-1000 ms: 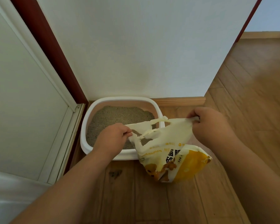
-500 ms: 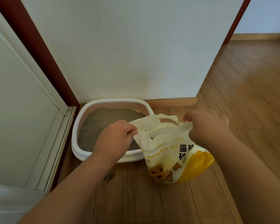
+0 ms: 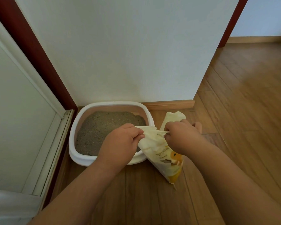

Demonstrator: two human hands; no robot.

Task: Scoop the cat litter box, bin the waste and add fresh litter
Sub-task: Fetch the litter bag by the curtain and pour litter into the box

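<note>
A: From the head view, what were the hands doing?

B: Both gripped the top of the litter bag (image 3: 162,153). The left hand (image 3: 120,142) had its fingers curled tight, pinching the cream edge of the bag. The right hand (image 3: 180,133) was also curled, clutching the opposite edge, with the plastic stretched taut between them.

A: And the litter box (image 3: 81,158)?

B: Under and beyond the left hand, on the wooden floor (image 3: 136,192), holding grey litter (image 3: 104,127). The bag stood upright beneath the right hand, just beside the box's right rim. A flap of the bag rose behind the right hand.
</note>
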